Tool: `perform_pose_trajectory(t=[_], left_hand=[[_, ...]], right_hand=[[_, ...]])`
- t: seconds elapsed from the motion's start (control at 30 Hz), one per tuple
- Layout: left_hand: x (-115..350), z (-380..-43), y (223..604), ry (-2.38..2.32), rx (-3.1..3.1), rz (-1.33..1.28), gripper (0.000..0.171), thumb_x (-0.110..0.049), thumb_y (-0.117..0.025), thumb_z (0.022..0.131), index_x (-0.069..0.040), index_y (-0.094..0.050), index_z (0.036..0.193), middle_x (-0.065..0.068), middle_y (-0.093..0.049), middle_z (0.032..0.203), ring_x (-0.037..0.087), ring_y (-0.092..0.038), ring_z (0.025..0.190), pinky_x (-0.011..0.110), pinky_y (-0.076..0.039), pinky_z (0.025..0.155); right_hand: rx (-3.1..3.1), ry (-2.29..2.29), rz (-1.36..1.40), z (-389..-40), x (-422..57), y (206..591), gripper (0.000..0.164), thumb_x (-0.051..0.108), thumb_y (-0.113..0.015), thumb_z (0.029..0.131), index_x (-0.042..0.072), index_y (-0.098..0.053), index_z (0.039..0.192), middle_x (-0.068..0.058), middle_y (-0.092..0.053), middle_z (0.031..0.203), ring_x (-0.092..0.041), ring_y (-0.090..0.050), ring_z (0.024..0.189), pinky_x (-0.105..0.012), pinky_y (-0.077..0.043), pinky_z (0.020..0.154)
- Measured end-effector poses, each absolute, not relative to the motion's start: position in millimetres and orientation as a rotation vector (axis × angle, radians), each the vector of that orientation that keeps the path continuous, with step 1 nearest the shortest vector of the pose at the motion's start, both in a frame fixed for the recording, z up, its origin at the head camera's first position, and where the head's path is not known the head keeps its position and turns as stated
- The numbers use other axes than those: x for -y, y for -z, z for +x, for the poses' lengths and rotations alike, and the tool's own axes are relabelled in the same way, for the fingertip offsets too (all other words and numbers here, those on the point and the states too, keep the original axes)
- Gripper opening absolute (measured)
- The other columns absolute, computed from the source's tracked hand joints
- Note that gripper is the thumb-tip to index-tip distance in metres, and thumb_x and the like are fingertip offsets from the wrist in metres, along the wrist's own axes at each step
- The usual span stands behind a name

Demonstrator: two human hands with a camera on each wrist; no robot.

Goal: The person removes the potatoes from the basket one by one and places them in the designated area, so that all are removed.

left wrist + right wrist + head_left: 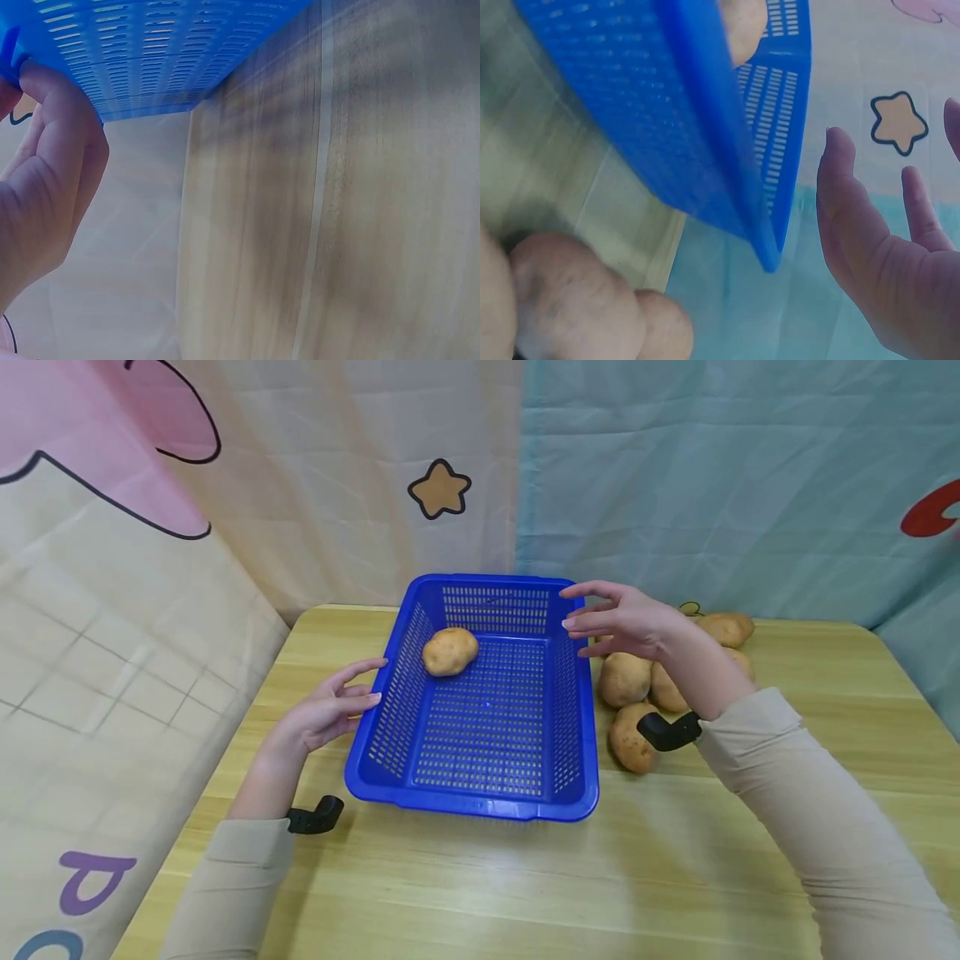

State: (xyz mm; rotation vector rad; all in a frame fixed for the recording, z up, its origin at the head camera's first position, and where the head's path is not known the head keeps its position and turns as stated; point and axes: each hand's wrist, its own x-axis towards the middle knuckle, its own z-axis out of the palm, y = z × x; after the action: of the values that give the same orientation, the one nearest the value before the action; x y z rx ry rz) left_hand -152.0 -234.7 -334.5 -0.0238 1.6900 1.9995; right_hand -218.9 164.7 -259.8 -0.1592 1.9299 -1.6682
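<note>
Basket (480, 727), blue plastic, slotted walls and floor, stood on a pale wooden table (675, 860), lying between the two hands.

Potato (450, 651), one, lay inside the basket in the corner just beyond the left hand's fingertips, resting against the wall on that side; well apart from the right hand, across the basket's width.

Left hand (326, 710) lay beside the basket's near wall, fingers relaxed and nearly straight, grasping nothing. In the left wrist view a fingertip (45, 82) touched the basket's outer wall (172, 52); the rest of the hand was apart from it.

Right hand (622, 620) hung in the air over the basket's far right corner, fingers spread and only slightly bent, released, holding nothing. The right wrist view showed the open palm (900, 262) just beside the basket's corner (772, 225), not touching it.

Potatoes (660, 689), a loose heap, lay on the table under and behind the right wrist, just outside the basket's right wall. The right wrist view showed two or three of them (577, 307) close below the camera, and part of the lone potato (742, 30) over the rim.

Black wrist mounts: one on the left forearm (315, 815), one on the right (670, 730).

Sleeves (810, 810), beige, covered both arms.

Backdrop (442, 489): printed cloth with a star, beyond both hands.
</note>
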Motion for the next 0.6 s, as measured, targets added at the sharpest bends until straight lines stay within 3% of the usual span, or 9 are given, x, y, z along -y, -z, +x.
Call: perform_pose_trajectory(t=[0.37,0.6], left_hand=[[235,-153,338,-2.046,-1.622,0.009,0.052,0.001,-0.048,0.095,-0.015,-0.029,0.140,0.008,-0.064,0.099,0.020,-0.065,0.085,0.033,-0.056,0.073],[235,-154,339,-2.048,-1.618,-0.017,0.051,0.001,-0.049,0.095,-0.017,-0.031,0.139,0.008,-0.064,0.100,0.020,-0.065,0.085,0.032,-0.056,0.072]], right_hand=[[-1.846,1.704,-0.118,-232,-120,262,0.057,0.003,-0.058,0.091,0.011,-0.035,0.142,-0.019,-0.032,0.141,-0.034,-0.042,0.123,-0.052,-0.042,0.096],[-1.828,1.702,-0.092,-237,-94,274,0.057,0.003,-0.062,0.088,0.012,-0.039,0.140,-0.016,-0.039,0.140,-0.036,-0.045,0.121,-0.054,-0.042,0.095]])
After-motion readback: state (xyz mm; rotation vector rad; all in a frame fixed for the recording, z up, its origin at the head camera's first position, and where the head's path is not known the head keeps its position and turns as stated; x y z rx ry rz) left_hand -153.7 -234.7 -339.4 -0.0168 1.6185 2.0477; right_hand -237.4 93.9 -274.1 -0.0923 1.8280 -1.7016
